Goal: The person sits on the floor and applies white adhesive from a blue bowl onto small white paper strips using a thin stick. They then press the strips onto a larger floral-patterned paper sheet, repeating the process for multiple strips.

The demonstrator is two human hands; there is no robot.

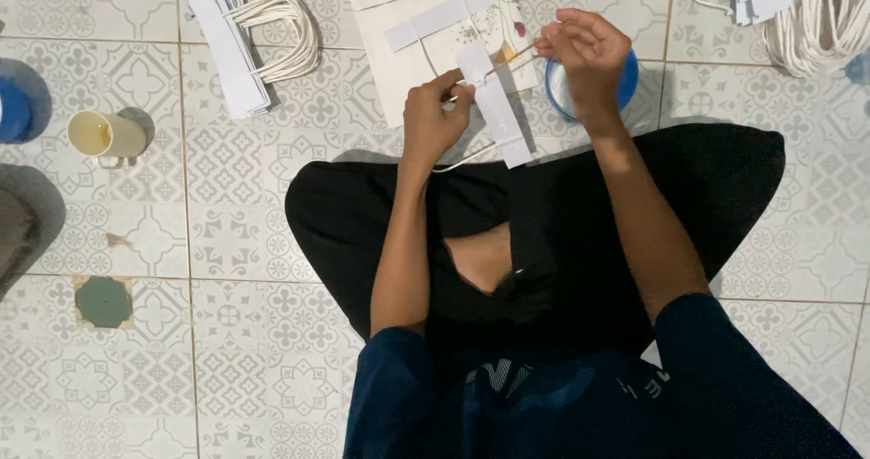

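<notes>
- The person sits cross-legged on the patterned tile floor, forearms reaching forward over the lap.
- The left hand has its fingers pinched together on a white paper strip, which slants just above the knees.
- The right hand has its fingers closed on a thin stick whose tip meets the strip's upper end.
- Judged from this, the strip is best kept taut and steady while the stick works near its end, with light pressure so the paper does not crease.
- Just beyond lie a blue-rimmed round container under the right hand, and a floral sheet.
- Further left, stacked strips, a cord coil and a cream mug.
</notes>
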